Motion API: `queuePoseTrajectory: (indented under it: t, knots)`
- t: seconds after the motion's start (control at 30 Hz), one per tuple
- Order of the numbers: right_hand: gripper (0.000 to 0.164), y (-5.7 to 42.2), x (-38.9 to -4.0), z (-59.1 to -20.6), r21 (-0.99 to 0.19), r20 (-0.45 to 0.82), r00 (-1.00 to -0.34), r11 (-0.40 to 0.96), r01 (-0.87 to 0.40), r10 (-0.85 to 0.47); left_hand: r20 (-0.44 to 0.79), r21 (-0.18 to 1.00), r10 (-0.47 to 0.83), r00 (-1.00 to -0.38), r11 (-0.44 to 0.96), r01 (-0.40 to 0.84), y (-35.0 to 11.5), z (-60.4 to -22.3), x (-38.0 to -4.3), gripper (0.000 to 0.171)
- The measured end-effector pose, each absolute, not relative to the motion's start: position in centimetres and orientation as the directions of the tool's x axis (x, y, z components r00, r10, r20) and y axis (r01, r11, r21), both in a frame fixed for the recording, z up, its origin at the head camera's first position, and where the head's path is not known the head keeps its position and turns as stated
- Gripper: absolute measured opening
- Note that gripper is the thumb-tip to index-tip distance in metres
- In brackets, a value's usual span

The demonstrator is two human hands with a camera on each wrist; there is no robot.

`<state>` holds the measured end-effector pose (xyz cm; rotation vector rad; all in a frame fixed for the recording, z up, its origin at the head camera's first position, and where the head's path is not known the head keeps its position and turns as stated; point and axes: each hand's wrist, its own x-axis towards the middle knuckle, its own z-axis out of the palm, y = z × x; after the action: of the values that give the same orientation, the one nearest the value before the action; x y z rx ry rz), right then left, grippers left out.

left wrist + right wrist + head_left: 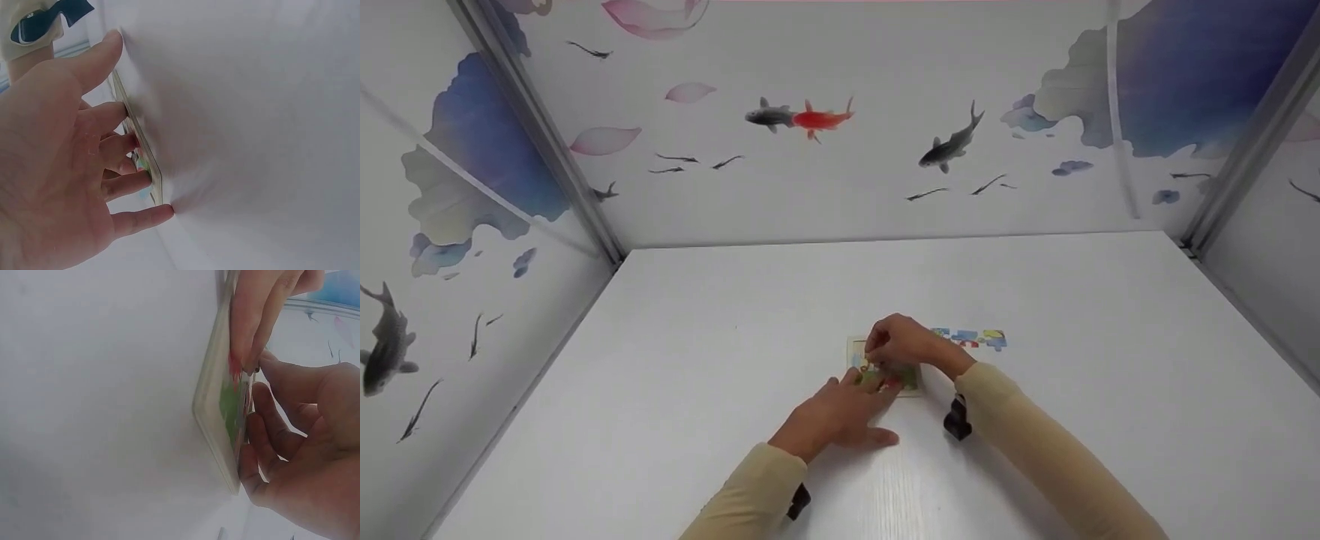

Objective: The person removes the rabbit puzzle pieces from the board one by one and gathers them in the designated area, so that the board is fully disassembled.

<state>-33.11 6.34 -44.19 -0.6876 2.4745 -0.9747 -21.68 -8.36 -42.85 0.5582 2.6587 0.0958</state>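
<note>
A small wooden jigsaw board (850, 351) with a pale raised frame and a coloured picture lies on the white table. My left hand (840, 416) is spread over its near side, fingertips pressing on the picture and frame. In the left wrist view, the thumb (104, 59) and little finger (143, 218) reach past the board's edge to the tabletop. Over the board's upper part, my right hand (906, 341) has its thumb and fingertips brought together, pinching a puzzle piece (254, 376) mostly hidden by the fingers. Its lower fingers rest along the board in the right wrist view.
Several loose puzzle pieces (967, 336) lie to the right of the board, partly behind my right wrist. White panels (840, 180) printed with fish and petals stand around the table (720, 300) at the back and sides.
</note>
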Motion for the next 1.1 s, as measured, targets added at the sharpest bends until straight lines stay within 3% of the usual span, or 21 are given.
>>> queuePoseTrajectory:
  t: [0.23,0.53,0.8,1.1]
  knots:
    - [0.011,6.4,-33.3,-44.2,-0.724,-0.142,-0.789,0.606,-0.329,-0.598,-0.389,0.148,0.412,-0.824,0.911,0.385,-8.5,-42.7,-21.8,0.081]
    - [0.013,5.4,-32.4,-43.4,-0.663,-0.143,-0.859,0.692,-0.286,-0.491,-0.413,0.174,0.39,-0.823,0.921,0.349,-8.3,-42.4,-22.0,0.084]
    - [0.032,4.8,-32.3,-43.1,-0.652,-0.162,-0.885,0.721,-0.235,-0.436,-0.416,0.174,0.367,-0.832,0.93,0.323,-8.1,-42.8,-22.0,0.085]
    - [0.015,7.1,-33.9,-40.5,-0.706,-0.006,-0.92,0.653,-0.275,-0.393,-0.397,0.12,0.383,-0.834,0.923,0.366,-8.4,-43.1,-22.0,0.084]
